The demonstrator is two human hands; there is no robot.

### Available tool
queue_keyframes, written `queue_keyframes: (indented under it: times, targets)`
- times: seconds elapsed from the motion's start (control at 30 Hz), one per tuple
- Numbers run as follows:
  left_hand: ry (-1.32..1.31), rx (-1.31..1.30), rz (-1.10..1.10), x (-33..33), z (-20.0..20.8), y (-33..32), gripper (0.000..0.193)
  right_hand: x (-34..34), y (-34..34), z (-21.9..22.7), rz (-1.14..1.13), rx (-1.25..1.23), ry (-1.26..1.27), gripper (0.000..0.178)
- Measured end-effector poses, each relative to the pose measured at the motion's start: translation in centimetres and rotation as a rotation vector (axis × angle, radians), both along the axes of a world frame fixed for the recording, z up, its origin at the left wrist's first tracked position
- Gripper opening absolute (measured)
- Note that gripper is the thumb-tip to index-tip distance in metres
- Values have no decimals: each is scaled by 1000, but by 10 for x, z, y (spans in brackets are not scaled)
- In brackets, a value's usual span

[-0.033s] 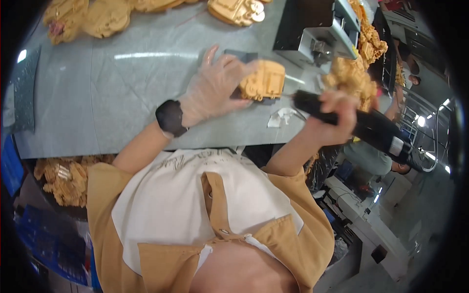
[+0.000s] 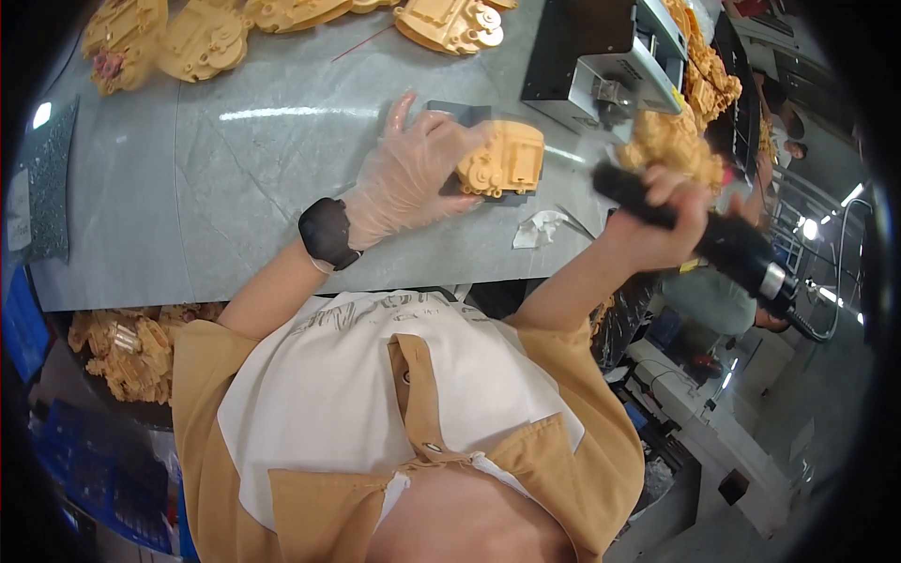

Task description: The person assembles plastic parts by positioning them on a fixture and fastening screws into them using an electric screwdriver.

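A tan plastic housing [image 2: 505, 159] with moulded round bosses sits on a dark grey block-like fixture [image 2: 456, 109] on the table. My left hand [image 2: 413, 164], in a clear thin glove, holds the housing at its left side, thumb at the near edge and fingers at the far edge. A black, tube-shaped power screwdriver [image 2: 737, 246] with a cord at its rear is in my right hand [image 2: 671, 216], fingers wrapped round it. Its front end points left toward the housing, apart from it. The tip is too blurred to make out.
More tan housings [image 2: 205, 39] lie along the table's far edge. A black and silver machine [image 2: 601, 75] stands at the far right, beside piled tan parts [image 2: 671, 141]. A torn white scrap [image 2: 540, 229] lies near the fixture. A bin of tan parts [image 2: 122, 352] is at lower left.
My right hand has moved right with the screwdriver, so its front end is farther from the housing. My left hand and the housing stay nearly in place.
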State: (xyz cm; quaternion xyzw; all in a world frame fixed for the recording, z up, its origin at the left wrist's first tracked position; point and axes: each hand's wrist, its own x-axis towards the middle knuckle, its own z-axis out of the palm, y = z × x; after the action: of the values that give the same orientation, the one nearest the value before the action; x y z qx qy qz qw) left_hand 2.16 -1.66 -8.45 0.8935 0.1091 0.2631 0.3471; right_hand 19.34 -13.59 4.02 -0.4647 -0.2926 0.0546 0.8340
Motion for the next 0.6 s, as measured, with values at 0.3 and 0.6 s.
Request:
queue_keyframes:
  times: [0.3, 0.6]
  targets:
    - [20, -1, -23, -3, 6, -3, 78, 49, 37, -8, -488, -307, -389, 36]
    - [60, -37, -26, -3, 11, -3, 79, -49, 24, 10, 4, -101, -235, 49]
